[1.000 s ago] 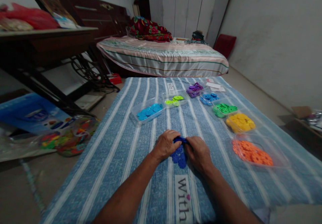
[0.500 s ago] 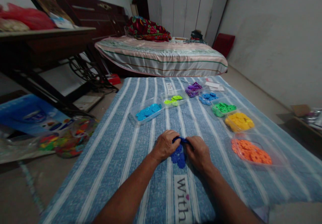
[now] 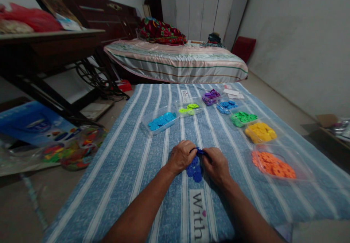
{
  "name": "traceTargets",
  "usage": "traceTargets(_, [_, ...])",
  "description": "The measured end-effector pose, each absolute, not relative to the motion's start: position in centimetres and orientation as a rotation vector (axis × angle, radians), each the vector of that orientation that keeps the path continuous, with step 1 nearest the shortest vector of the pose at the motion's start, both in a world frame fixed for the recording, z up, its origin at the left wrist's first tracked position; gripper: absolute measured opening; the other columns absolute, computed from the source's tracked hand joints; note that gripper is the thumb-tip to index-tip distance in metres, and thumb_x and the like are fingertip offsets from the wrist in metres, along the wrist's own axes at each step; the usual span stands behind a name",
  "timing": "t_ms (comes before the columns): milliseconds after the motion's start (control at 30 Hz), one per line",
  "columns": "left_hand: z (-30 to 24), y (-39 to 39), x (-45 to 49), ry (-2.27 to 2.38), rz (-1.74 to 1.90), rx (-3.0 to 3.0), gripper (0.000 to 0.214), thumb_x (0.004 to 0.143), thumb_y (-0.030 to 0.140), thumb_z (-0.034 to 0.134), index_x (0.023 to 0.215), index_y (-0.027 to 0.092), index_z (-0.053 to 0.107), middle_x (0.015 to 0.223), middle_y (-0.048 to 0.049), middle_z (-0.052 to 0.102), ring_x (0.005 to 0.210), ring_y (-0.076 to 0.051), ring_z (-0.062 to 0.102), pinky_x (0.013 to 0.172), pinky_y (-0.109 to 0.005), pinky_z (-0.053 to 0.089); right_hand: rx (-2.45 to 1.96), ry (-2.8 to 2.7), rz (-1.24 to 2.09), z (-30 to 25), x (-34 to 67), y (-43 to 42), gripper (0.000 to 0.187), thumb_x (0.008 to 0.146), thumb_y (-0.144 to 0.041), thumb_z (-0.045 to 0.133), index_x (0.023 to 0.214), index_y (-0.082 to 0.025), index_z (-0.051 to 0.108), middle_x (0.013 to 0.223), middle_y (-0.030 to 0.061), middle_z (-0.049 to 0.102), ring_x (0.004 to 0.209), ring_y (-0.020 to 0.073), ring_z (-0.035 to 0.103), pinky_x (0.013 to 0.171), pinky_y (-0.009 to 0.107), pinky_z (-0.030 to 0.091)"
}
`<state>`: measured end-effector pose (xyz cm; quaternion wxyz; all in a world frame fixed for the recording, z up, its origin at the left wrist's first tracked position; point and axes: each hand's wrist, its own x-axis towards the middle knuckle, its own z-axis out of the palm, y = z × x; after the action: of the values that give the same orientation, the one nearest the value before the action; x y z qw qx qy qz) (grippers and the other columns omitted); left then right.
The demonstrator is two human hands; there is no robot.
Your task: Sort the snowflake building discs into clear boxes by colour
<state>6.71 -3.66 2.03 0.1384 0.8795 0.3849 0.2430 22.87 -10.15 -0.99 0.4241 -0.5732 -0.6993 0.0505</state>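
My left hand (image 3: 182, 156) and my right hand (image 3: 217, 164) meet over a small pile of dark blue plastic discs (image 3: 194, 169) on the blue striped cloth (image 3: 131, 163). Both hands are closed, pinching dark blue discs (image 3: 199, 151) held between the fingertips just above the pile. Which pieces each hand holds is partly hidden by the fingers.
Clear trays of discs ring the far side: cyan (image 3: 162, 121), lime (image 3: 189, 108), purple (image 3: 210, 96), blue (image 3: 226, 106), green (image 3: 243, 118), yellow (image 3: 261, 132), orange (image 3: 273, 164). A bag of mixed pieces (image 3: 73, 152) lies on the floor at left. A bed (image 3: 177, 61) stands behind.
Both hands stay over the dark blue pile; the fingers have shifted slightly on the pieces. The view has barely moved.
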Motion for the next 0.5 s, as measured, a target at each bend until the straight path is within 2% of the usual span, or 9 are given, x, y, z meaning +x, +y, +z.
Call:
traceTargets(167, [1.65, -3.35, 6.59, 1.132, 0.790, 2.427, 0.019, 0.089, 0.019, 0.048, 0.077, 0.017, 0.063, 0.078, -0.0037, 0.064, 0.078, -0.016, 0.060, 0.074, -0.027, 0.046, -1.436, -1.734, 0.166, -0.89, 22.99, -10.19, 0.019, 0.086, -0.018, 0.050, 0.098, -0.017, 0.065, 0.081, 0.0068, 0.065, 0.079, 0.0204, 0.057, 0.073, 0.032, 0.045])
traceTargets(500, [2.10, -3.40, 6.45, 1.087, 0.817, 2.277, 0.022, 0.089, 0.023, 0.051, 0.074, 0.017, 0.065, 0.073, -0.0019, 0.063, 0.073, -0.014, 0.060, 0.070, -0.024, 0.045, -1.360, -1.762, 0.286, -0.68, 23.19, -10.26, 0.019, 0.087, -0.022, 0.051, 0.099, -0.019, 0.065, 0.086, 0.0074, 0.067, 0.083, 0.0212, 0.059, 0.076, 0.034, 0.046])
